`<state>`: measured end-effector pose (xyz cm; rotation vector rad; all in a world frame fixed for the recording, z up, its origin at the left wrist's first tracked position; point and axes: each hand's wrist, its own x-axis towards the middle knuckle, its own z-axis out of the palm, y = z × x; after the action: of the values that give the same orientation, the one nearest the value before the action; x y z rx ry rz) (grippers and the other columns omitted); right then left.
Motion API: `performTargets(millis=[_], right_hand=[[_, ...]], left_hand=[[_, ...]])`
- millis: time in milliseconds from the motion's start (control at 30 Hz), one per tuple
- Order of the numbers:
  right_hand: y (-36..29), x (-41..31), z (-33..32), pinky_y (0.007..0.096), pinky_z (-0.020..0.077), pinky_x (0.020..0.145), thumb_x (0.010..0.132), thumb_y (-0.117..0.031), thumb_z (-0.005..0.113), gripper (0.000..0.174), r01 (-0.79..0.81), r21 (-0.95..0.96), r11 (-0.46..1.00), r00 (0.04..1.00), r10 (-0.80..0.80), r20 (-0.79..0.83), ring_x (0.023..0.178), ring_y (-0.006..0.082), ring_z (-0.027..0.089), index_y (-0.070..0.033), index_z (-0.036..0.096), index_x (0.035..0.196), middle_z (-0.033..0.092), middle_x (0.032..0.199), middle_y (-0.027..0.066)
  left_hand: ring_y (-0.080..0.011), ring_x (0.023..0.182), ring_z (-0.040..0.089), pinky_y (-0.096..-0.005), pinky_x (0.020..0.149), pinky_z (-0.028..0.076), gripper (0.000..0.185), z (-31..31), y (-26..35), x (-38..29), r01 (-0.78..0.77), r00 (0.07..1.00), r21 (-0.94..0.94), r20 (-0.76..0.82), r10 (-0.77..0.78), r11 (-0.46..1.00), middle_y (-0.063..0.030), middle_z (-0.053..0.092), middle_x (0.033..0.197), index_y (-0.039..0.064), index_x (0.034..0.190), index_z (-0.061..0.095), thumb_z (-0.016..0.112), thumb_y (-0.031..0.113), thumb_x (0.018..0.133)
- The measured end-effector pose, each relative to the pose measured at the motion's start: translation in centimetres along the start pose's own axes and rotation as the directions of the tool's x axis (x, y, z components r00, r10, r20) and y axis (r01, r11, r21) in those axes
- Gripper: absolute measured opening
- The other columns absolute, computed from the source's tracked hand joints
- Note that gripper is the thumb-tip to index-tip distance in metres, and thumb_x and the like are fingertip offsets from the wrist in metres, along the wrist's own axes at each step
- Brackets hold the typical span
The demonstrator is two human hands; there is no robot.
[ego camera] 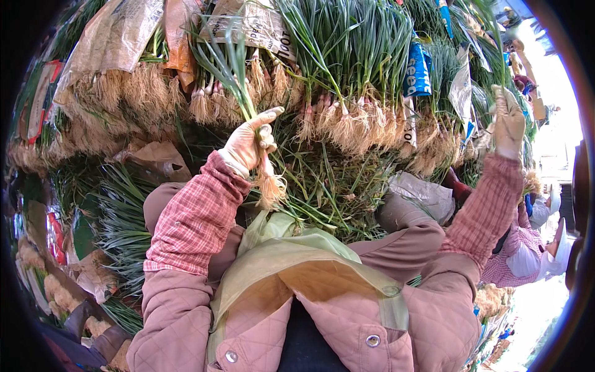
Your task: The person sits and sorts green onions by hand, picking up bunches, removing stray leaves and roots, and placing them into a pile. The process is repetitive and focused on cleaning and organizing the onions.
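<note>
Near the middle, my gloved left hand [253, 139] is closed around a few young garlic plants [268, 179], their rooted ends hanging below the fist and green leaves rising above it. My gloved right hand [509, 116] is raised at the far right, its fingers closed on green garlic leaves [501, 56] that run upward. Whether roots hang from that hand is hard to tell. Bundles of garlic plants with pale roots [358, 121] lie in a row in front of me. Loose green leaves and trimmings [334, 186] are heaped between my knees.
Printed plastic sacking [251, 28] and a blue seed bag piece [417, 69] lie among the bundles. More green plants [125, 228] are beside my left knee. A clear plastic sheet [423, 190] lies by my right knee. A co-worker [525, 255] sits close at the right.
</note>
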<state>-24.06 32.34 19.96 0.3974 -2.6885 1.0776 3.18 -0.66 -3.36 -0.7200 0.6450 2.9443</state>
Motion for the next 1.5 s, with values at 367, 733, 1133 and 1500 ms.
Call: performTargets(millis=[367,733,1133,1500], right_hand=[[3.7,-9.1,27.1,0.0324,0.0514,0.075,0.088,-0.032,0.056,0.028,0.341,-0.502,0.795,0.801,0.034,0.597,0.080,0.0240,0.063,-0.007,0.064,0.099,0.066,0.094,0.0092],[0.3,-10.8,24.5,0.0292,0.0493,0.084,0.094,-0.030,0.048,0.039,-0.324,0.135,0.936,0.829,0.213,0.518,0.098,0.0217,0.059,0.002,0.053,0.116,0.057,0.119,0.0151],[3.3,-15.3,23.3,0.0329,0.0509,0.070,0.090,-0.021,0.054,0.020,-0.059,0.163,0.985,0.658,-0.084,0.748,0.076,0.0241,0.064,-0.005,0.063,0.098,0.066,0.081,0.0120],[2.8,-18.7,27.3,0.0326,0.0426,0.093,0.078,-0.033,0.074,0.058,-0.163,0.552,0.817,0.480,-0.424,0.768,0.109,0.0224,0.052,-0.001,0.051,0.121,0.052,0.119,0.0164]], left_hand=[[-0.0155,0.074,0.062,-0.0283,0.063,0.050,0.030,-0.4,-2.6,2.6,0.033,0.979,0.347,-0.199,0.040,0.937,-0.0053,0.065,0.081,0.010,0.115,0.061,0.057,0.027,0.090],[-0.0150,0.076,0.061,-0.0296,0.059,0.054,0.020,1.0,-3.5,2.8,-0.032,0.985,0.377,-0.143,0.093,0.926,-0.0100,0.067,0.097,0.004,0.092,0.062,0.061,0.024,0.088],[-0.0168,0.067,0.061,-0.0279,0.054,0.050,0.017,2.0,-5.0,4.8,-0.155,0.970,0.464,-0.094,0.222,0.872,-0.0056,0.063,0.078,0.005,0.086,0.058,0.072,0.009,0.077],[-0.0245,0.049,0.058,-0.0378,0.041,0.050,0.033,1.4,-5.1,3.2,0.156,0.962,0.300,-0.264,-0.075,0.941,-0.0090,0.060,0.072,0.006,0.097,0.049,0.057,0.036,0.087]])
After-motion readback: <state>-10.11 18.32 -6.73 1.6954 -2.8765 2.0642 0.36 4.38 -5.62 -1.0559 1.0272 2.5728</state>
